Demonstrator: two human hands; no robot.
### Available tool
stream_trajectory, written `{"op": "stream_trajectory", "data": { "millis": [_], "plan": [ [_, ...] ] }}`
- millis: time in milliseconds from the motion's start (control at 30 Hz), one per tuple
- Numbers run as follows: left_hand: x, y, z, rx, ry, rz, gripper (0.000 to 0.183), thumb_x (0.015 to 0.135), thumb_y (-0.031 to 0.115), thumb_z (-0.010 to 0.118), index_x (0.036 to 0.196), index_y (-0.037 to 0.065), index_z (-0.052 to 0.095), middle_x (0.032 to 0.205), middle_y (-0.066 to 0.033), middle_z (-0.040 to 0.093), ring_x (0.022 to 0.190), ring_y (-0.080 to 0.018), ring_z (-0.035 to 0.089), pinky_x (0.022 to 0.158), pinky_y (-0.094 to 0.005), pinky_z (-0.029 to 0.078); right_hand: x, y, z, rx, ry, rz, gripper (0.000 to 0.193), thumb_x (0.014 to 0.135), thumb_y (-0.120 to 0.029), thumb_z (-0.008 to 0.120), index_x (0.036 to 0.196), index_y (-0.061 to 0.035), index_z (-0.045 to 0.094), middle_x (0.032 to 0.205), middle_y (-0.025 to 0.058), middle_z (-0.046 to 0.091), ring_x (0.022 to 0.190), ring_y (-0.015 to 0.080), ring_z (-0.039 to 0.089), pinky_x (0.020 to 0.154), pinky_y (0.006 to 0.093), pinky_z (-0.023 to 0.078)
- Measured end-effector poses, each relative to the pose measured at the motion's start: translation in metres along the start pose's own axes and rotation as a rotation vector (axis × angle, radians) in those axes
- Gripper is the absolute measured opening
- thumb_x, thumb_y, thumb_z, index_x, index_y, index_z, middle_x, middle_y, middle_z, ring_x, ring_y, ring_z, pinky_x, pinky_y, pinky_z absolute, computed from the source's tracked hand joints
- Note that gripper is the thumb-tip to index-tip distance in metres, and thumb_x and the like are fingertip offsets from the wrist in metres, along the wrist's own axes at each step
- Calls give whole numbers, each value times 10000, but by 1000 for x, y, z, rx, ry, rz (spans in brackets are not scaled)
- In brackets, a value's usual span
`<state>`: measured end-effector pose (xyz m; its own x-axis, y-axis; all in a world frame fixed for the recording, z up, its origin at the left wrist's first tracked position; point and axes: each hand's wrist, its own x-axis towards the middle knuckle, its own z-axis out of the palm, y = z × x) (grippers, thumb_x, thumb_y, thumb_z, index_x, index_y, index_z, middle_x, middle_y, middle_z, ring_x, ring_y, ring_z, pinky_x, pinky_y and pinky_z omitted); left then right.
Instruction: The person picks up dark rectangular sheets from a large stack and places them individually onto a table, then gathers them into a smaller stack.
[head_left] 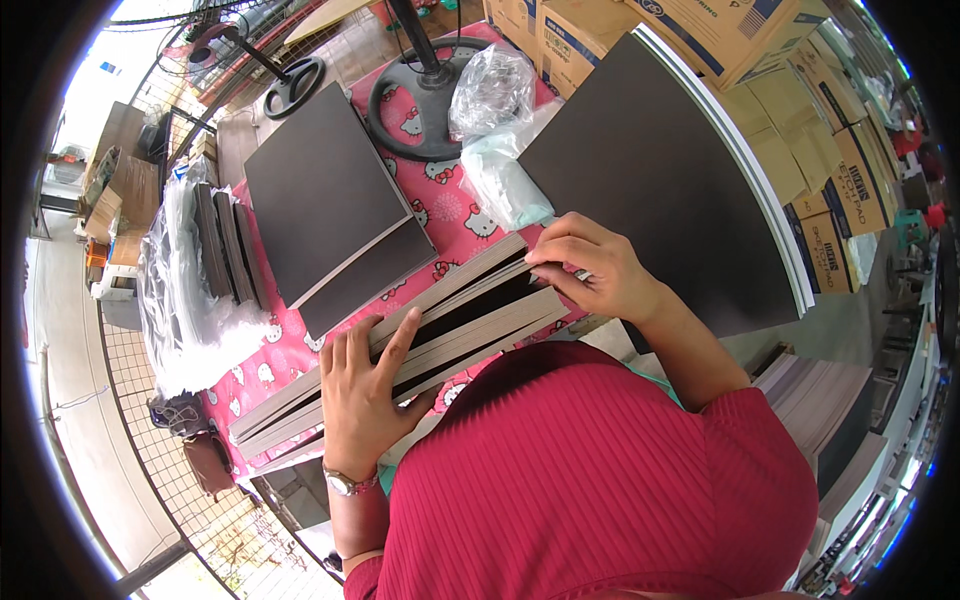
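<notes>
A row of black boards with grey edges (480, 338) stands on edge in front of me, with dark gaps between the bundles. Across the middle of the row lies my left hand (362, 390), fingers spread on the board edges and thumb apart on the near side. At the row's right end, my right hand (598, 268) has its thumb and fingers pinched on a board's corner. Behind the row, flat black boards (325, 190) lie stacked on a pink patterned cloth (455, 205).
Right of my hands is a large black-topped stack of sheets (660, 170). Clear plastic wrap (495, 95) lies beside a black round stand base (385, 115). Plastic-wrapped boards (195, 270) stand at left. Cardboard boxes (835, 180) are piled at far right.
</notes>
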<state>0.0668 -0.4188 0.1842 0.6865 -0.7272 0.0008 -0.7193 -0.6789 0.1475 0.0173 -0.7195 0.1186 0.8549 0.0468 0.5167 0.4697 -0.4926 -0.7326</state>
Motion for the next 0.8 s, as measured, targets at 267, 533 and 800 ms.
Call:
{"op": "stream_trajectory", "data": {
  "millis": [267,533,800],
  "plan": [
    [-1,2,-2,-13,6,-1,820,640,310,822,1396,211,520,1281,-156,504,1137,-350,493,977,-480,382,-2,5,-19,469,-239,263,229,853,-11,635,1080,-38,631,917,68,654,886,151,627,789,291,488],
    [-1,24,2,217,124,-7,624,642,223,802,1240,223,623,1408,-94,425,1328,-337,337,1040,-541,301,15,51,0,286,-444,490,504,847,-274,747,1264,-44,584,925,67,669,859,140,604,759,314,454],
    [-3,31,20,-33,-88,-127,491,664,327,843,911,47,524,830,-90,588,713,-298,615,606,-392,505,-5,112,74,561,-491,685,402,758,-227,841,1074,-23,697,1090,82,706,984,131,624,892,310,484]
  ]
}}
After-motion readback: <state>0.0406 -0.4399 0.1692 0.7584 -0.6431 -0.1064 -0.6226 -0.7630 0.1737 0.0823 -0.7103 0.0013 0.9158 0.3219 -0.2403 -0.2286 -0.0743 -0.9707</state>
